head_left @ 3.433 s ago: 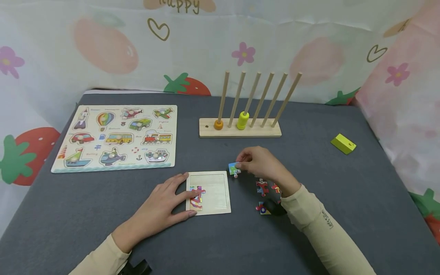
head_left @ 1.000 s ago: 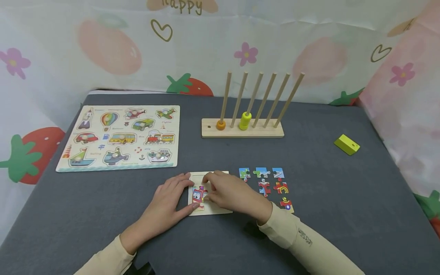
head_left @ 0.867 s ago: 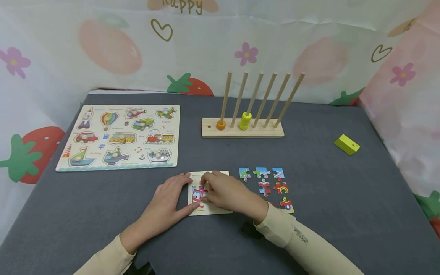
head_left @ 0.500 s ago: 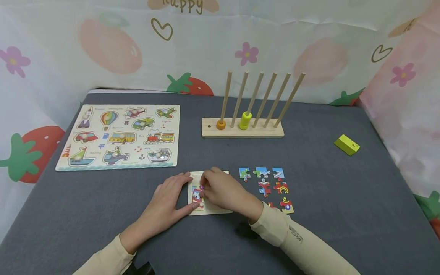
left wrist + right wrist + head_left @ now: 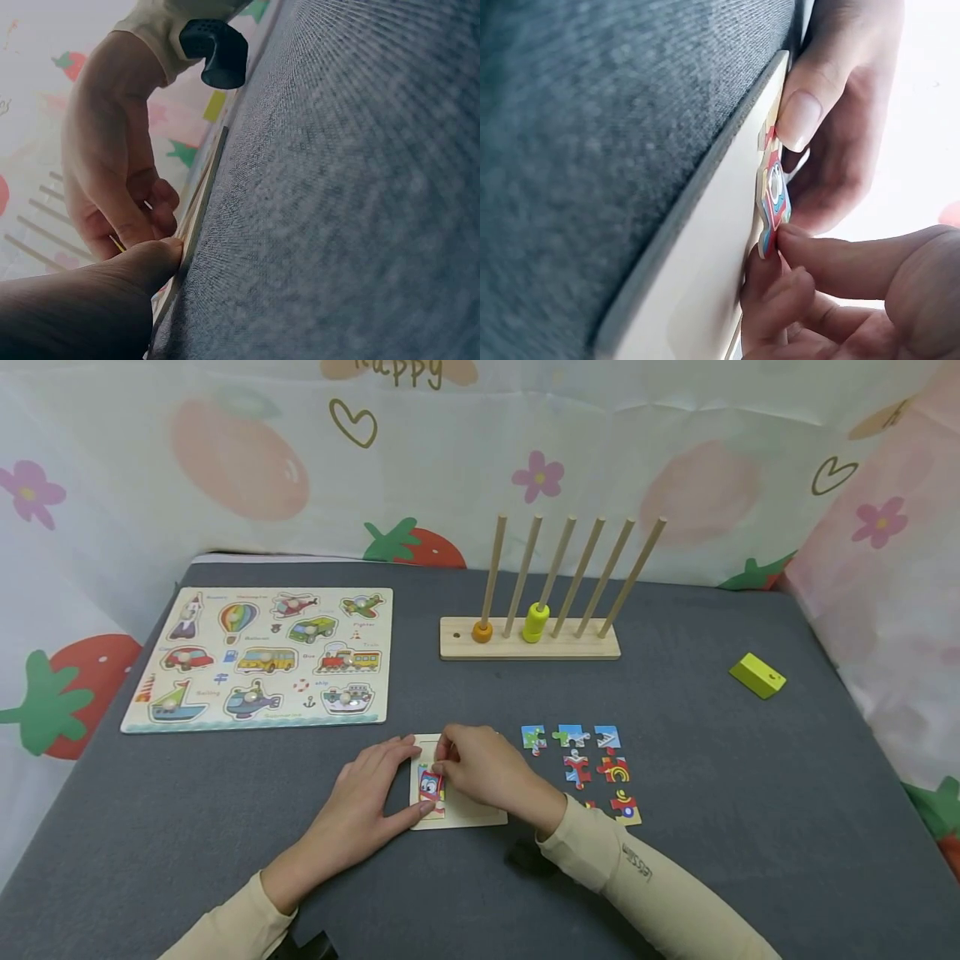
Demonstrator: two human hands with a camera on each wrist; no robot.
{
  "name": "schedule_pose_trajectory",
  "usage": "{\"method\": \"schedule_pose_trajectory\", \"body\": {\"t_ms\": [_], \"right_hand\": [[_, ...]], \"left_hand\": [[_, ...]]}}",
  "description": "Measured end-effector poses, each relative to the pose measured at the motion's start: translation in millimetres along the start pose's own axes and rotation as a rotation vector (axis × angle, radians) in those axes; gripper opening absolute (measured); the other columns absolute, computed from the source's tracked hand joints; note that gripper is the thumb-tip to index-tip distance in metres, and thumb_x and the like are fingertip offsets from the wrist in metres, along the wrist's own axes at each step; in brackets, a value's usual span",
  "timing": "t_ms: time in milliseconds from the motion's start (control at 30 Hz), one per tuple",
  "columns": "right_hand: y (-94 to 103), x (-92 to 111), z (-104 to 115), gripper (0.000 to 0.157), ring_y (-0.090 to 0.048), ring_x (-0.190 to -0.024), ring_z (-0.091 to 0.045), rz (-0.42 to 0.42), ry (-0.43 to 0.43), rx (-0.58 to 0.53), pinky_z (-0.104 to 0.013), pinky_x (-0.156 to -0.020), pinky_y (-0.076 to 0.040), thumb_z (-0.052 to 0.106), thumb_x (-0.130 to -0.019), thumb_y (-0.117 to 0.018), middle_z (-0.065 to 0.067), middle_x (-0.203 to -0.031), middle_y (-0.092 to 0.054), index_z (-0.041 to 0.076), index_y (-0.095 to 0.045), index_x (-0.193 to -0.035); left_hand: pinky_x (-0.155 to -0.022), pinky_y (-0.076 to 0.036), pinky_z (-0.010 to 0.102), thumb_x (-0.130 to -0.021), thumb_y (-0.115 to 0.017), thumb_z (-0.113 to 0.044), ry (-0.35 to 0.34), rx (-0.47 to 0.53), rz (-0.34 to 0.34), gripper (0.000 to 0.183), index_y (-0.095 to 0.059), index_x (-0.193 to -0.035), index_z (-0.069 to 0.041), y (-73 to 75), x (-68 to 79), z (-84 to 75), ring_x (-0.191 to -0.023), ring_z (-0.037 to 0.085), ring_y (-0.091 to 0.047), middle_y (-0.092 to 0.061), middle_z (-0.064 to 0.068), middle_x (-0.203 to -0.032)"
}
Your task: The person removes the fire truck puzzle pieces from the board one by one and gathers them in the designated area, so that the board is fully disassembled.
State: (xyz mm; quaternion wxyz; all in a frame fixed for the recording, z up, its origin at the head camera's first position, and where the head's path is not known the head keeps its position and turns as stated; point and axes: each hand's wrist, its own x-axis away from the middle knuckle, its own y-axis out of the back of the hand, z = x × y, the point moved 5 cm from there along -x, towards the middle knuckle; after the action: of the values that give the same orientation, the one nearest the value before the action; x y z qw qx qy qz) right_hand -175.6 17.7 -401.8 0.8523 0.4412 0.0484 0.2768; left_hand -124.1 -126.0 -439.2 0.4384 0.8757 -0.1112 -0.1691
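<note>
My left hand point(image 5: 367, 793) rests over the left side of a shallow wooden puzzle tray point(image 5: 476, 814). Its fingers lie extended near the upper left corner, and the thumb presses at the front edge. Over the tray, my right hand point(image 5: 491, 772) pinches the far end of a red and blue jigsaw piece point(image 5: 775, 191) printed with an eye, between thumb and a finger. That piece sits against another jigsaw piece point(image 5: 766, 138) beside the left thumb. In the head view the right fingers hide the tray's upper middle.
Several loose jigsaw pieces point(image 5: 576, 771) lie in rows right of the tray, partly behind the right forearm. A knobbed vehicle puzzle board point(image 5: 382, 697) is at back left. Behind stands a wooden peg stand point(image 5: 592, 649) with orange and yellow rings. A yellow block point(image 5: 757, 675) lies far right.
My right hand has left a blue-green piece among the loose ones and come over the tray, where the eye piece now shows. Lately its fingers have edged up and left. The left hand stays on the tray.
</note>
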Motion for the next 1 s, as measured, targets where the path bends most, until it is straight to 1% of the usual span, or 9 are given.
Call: {"method": "schedule_pose_trajectory", "body": {"t_ms": [167, 300, 367, 467, 533, 633, 733, 833, 1000], "right_hand": [[-0.3, -1.2, 0.5, 0.009, -0.047, -0.055, -0.008, 0.001, -0.009, 0.000, -0.021, -0.049, -0.034, 0.012, -0.088, -0.069, 0.004, -0.067, -0.057, 0.011, -0.065, -0.081], [1.4, -1.7, -0.3, 0.010, -0.046, -0.054, -0.009, 0.022, -0.022, -0.044, -0.021, -0.048, -0.033, 0.012, -0.090, -0.067, 0.003, -0.066, -0.057, 0.010, -0.066, -0.080], [5.1, -1.6, -2.3, 0.011, -0.046, -0.054, -0.010, 0.029, -0.027, -0.068, -0.021, -0.048, -0.034, 0.012, -0.090, -0.066, 0.002, -0.067, -0.058, 0.010, -0.066, -0.080], [19.2, 1.6, -8.8, 0.009, -0.048, -0.058, -0.011, 0.024, -0.049, -0.097, -0.022, -0.051, -0.037, 0.013, -0.090, -0.067, 0.001, -0.070, -0.060, 0.010, -0.067, -0.081], [32.9, 5.5, -17.3, 0.009, -0.050, -0.062, -0.012, 0.010, -0.064, -0.100, -0.024, -0.054, -0.039, 0.015, -0.090, -0.067, 0.002, -0.073, -0.061, 0.011, -0.067, -0.082], [54.7, 16.2, -35.3, 0.008, -0.051, -0.064, -0.014, 0.012, -0.087, -0.121, -0.027, -0.057, -0.041, 0.018, -0.090, -0.067, 0.000, -0.076, -0.063, 0.013, -0.068, -0.084], [69.6, 28.8, -56.3, 0.007, -0.050, -0.061, -0.015, 0.029, -0.118, -0.135, -0.029, -0.055, -0.041, 0.019, -0.091, -0.066, -0.001, -0.078, -0.063, 0.014, -0.068, -0.086], [75.2, 39.4, -73.0, 0.008, -0.048, -0.057, -0.015, 0.043, -0.142, -0.129, -0.030, -0.053, -0.040, 0.018, -0.091, -0.066, -0.003, -0.079, -0.063, 0.012, -0.068, -0.087], [69.6, 49.5, -89.9, 0.009, -0.048, -0.056, -0.013, 0.060, -0.165, -0.101, -0.029, -0.054, -0.040, 0.015, -0.091, -0.066, -0.001, -0.077, -0.065, 0.009, -0.068, -0.085]], "left_hand": [[-0.095, -0.036, 0.052, -0.084, -0.071, -0.045, 0.000, -0.002, 0.002, 0.063, -0.050, -0.133, -0.012, 0.0, 0.0, -0.2, -0.133, 0.027, -0.039, -0.045, 0.007, -0.146], [-0.094, -0.036, 0.053, -0.083, -0.072, -0.045, -0.003, -0.008, -0.001, 0.064, -0.050, -0.133, -0.012, -0.3, -0.2, 0.1, -0.133, 0.028, -0.040, -0.045, 0.008, -0.146], [-0.095, -0.036, 0.053, -0.084, -0.071, -0.045, 0.000, -0.006, 0.001, 0.063, -0.050, -0.133, -0.012, -0.4, 0.0, 0.4, -0.133, 0.028, -0.040, -0.045, 0.007, -0.146], [-0.094, -0.036, 0.052, -0.084, -0.071, -0.045, 0.000, -0.001, 0.003, 0.062, -0.050, -0.132, -0.012, -0.6, -0.3, 1.0, -0.133, 0.029, -0.040, -0.045, 0.007, -0.145], [-0.093, -0.036, 0.052, -0.084, -0.071, -0.045, -0.001, -0.001, 0.006, 0.062, -0.050, -0.132, -0.012, -0.5, -0.6, 1.0, -0.133, 0.029, -0.039, -0.045, 0.007, -0.145], [-0.094, -0.036, 0.051, -0.084, -0.071, -0.046, -0.001, -0.006, 0.016, 0.061, -0.050, -0.131, -0.013, -1.0, -1.1, 1.6, -0.133, 0.028, -0.039, -0.044, 0.007, -0.146], [-0.095, -0.035, 0.051, -0.084, -0.070, -0.048, 0.002, -0.017, 0.027, 0.062, -0.050, -0.132, -0.013, -1.2, -1.6, 2.5, -0.134, 0.028, -0.039, -0.044, 0.007, -0.146], [-0.095, -0.036, 0.051, -0.083, -0.070, -0.048, -0.003, -0.023, 0.024, 0.064, -0.051, -0.133, -0.013, -0.9, -1.4, 3.3, -0.134, 0.028, -0.039, -0.044, 0.008, -0.146], [-0.096, -0.035, 0.051, -0.083, -0.070, -0.049, 0.000, -0.017, 0.034, 0.064, -0.051, -0.133, -0.014, -0.9, -1.5, 2.9, -0.134, 0.028, -0.038, -0.044, 0.007, -0.146]]}}
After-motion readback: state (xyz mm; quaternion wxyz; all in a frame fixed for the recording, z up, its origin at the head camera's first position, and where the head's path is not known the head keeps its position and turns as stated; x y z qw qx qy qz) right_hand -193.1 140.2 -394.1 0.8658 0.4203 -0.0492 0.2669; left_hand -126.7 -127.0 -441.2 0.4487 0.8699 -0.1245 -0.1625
